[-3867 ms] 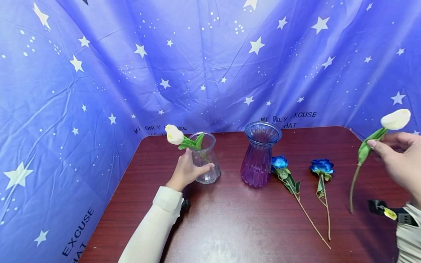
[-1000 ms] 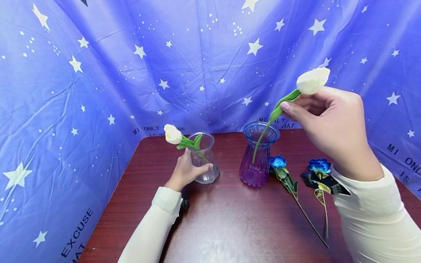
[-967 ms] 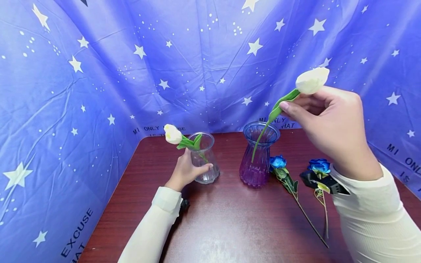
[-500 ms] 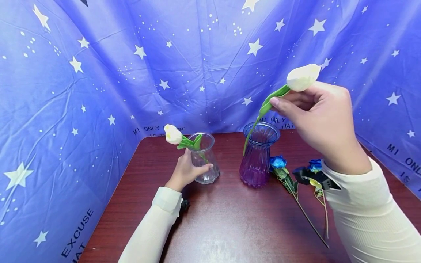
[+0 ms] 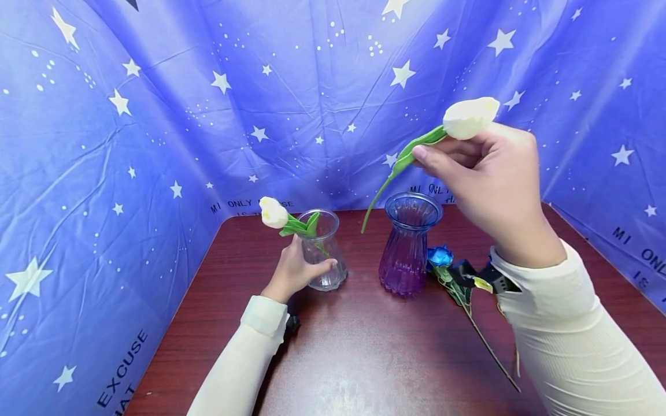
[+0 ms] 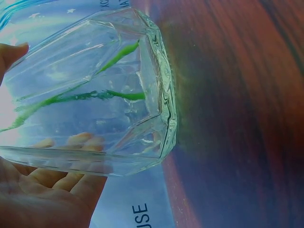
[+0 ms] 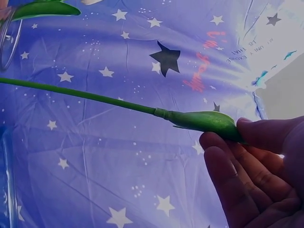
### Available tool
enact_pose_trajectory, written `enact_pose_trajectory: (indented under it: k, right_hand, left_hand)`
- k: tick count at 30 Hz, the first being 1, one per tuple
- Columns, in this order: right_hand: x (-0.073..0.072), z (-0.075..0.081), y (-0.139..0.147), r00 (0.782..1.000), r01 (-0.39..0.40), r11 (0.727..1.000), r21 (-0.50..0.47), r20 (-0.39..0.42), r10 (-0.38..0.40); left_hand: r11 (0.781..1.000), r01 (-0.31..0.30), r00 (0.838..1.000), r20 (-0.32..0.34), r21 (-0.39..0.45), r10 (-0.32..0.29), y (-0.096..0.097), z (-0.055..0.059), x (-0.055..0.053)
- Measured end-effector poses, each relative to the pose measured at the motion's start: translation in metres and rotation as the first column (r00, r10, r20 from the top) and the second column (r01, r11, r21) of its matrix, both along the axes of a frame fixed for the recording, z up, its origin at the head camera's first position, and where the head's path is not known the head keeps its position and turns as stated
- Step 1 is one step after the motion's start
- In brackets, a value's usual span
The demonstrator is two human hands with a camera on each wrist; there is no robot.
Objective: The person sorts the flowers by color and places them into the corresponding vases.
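Note:
My left hand grips a clear glass vase standing on the table, thumb on the near side. A white tulip leans left over its rim, and green stem shows through the glass in the left wrist view. My right hand pinches a second white tulip by its green leaf, between thumb and fingers. This tulip is tilted, its stem pointing down and left. The stem's lower end hangs in the air between the clear vase and a blue-purple glass vase.
A blue rose lies right of the blue-purple vase, its stem toward the front. Another blue rose is mostly hidden behind my right wrist and its black strap. A star-printed blue curtain hangs behind the dark red table.
My right hand has brought the tulip from the far right, up and leftward; its stem has passed across the blue-purple vase to its left side. My left hand has stayed on the clear vase.

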State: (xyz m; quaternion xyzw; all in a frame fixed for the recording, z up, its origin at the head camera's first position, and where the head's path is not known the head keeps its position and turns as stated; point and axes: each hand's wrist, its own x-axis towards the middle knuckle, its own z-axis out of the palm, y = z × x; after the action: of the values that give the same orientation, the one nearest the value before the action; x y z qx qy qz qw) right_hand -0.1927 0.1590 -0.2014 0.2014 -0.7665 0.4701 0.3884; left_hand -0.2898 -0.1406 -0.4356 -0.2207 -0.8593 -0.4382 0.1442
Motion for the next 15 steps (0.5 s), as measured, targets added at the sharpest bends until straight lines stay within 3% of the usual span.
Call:
enact_pose_trajectory:
  k: [15]
  right_hand:
    - [-0.006,0.003,-0.019,0.999,-0.034,0.998,-0.055,-0.014,0.033]
  left_hand:
    - [1.000,-0.013,1.000,0.005,-0.008,0.013,0.000,0.001,0.000]
